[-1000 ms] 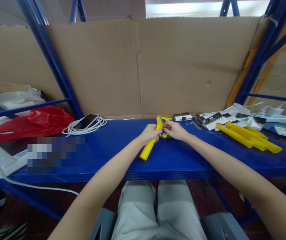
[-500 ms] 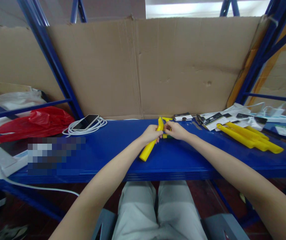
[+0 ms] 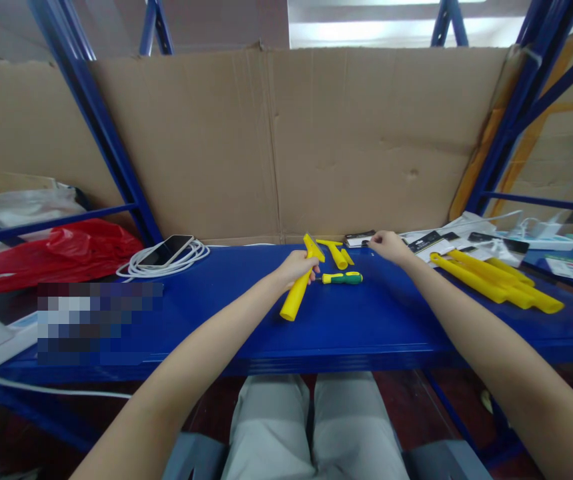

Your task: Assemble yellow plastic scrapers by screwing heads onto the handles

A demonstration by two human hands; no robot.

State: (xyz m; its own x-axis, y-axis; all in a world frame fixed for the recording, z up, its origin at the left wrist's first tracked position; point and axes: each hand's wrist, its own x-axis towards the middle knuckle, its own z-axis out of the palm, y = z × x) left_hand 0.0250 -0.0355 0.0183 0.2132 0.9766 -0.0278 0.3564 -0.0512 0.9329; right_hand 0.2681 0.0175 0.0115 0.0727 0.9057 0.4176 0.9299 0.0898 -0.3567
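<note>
My left hand (image 3: 300,268) is wrapped round the tubular handle of a yellow scraper (image 3: 293,303), tilted with its flared head away from me. My right hand (image 3: 389,247) is at the back of the table, fingertips pinched together beside a small black-and-white packet (image 3: 359,238). Whatever is between those fingertips, if anything, is too small to make out. A screwdriver (image 3: 343,278) with a green-and-yellow handle lies just right of the scraper. Behind it rest a smaller yellow T-shaped piece (image 3: 335,252) and a short yellow piece (image 3: 347,257).
Several long yellow handles (image 3: 496,280) lie on the right, in front of black-and-white packaging (image 3: 429,243). At the left are a phone (image 3: 166,251) on a coiled white cable (image 3: 196,255) and a red plastic bag (image 3: 66,247). Cardboard (image 3: 346,147) walls the back of the blue table (image 3: 216,327).
My right hand has left the scraper's head and moved right to the small packet, uncovering the screwdriver and the yellow pieces. My left hand still holds the scraper.
</note>
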